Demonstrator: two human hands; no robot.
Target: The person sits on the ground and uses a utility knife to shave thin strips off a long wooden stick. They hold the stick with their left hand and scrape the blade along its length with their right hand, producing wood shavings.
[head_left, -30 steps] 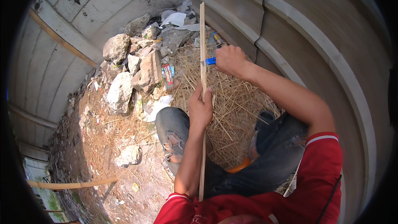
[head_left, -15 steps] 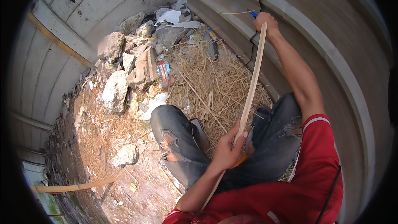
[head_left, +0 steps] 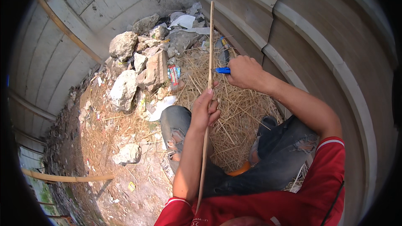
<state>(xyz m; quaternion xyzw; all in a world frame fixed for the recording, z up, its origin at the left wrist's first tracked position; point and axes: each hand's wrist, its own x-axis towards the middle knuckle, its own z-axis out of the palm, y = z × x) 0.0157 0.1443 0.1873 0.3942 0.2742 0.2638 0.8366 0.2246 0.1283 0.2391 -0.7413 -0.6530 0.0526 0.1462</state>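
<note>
A long, thin bamboo strip (head_left: 211, 37) stands nearly upright in the picture, running from above my knees back toward my chest. My left hand (head_left: 204, 111) is closed around its middle, with the thumb along the strip. My right hand (head_left: 247, 72) grips a blue utility knife (head_left: 222, 70), whose front end is right beside the strip, just beyond my left hand. I cannot tell whether the blade touches the strip. Beneath the strip, a heap of pale shavings (head_left: 238, 113) covers the ground between my legs.
Broken rocks (head_left: 123, 46) and rubbish are piled ahead on the left. Corrugated metal sheeting (head_left: 318, 58) rises close on my right. A bamboo pole (head_left: 71, 178) juts in at lower left. Something orange (head_left: 239, 169) lies between my legs.
My right hand has come down and left with the knife, toward the strip. The strip has swung more upright, and my left hand has moved forward and left. A thin curled sliver by the knife no longer shows.
</note>
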